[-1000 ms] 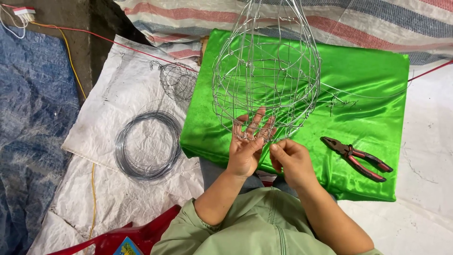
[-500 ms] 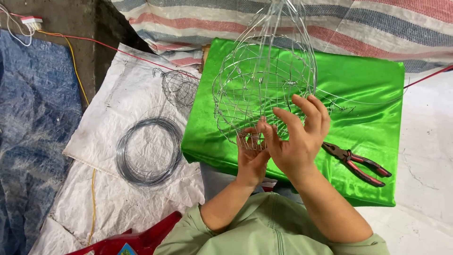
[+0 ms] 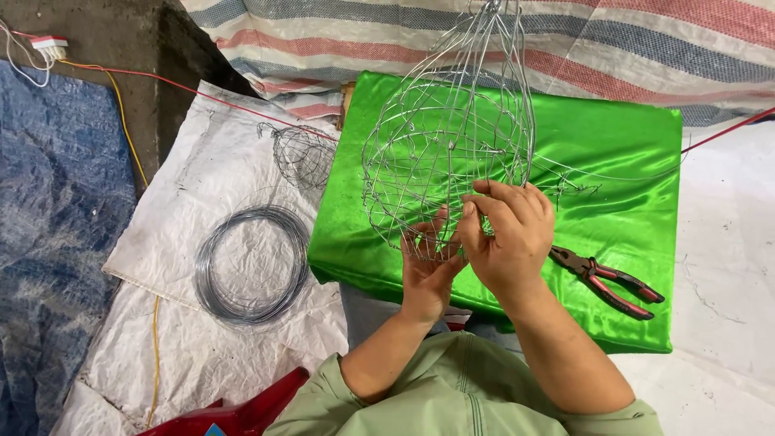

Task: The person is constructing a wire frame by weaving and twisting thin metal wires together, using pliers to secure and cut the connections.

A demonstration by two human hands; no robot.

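Seen from the head camera: bare concrete floor point(image 3: 726, 242) spread with a white woven sack point(image 3: 161, 234), a blue tarp point(image 3: 48, 242) and a striped sheet point(image 3: 646, 48). Green satin cloth point(image 3: 613, 161) laid over a low block at the middle. Half a second on, little changed: both hands shifted slightly lower on the frame, right fingers less spread. Wire cage frame point(image 3: 444, 153) standing upright on the green cloth, rounded body narrowing to a bunched top. Left hand point(image 3: 428, 270) under its lower rim, fingers curled around the wires, clenched on them. Right hand point(image 3: 508, 234) just beside, fingers bent and pinching a wire at the frame's lower side. Red-handled pliers point(image 3: 613, 282) lying on the cloth near the right hand, untouched. Coil of wire point(image 3: 250, 266) on the sack, well apart; smaller wire cage point(image 3: 303, 153) above it.
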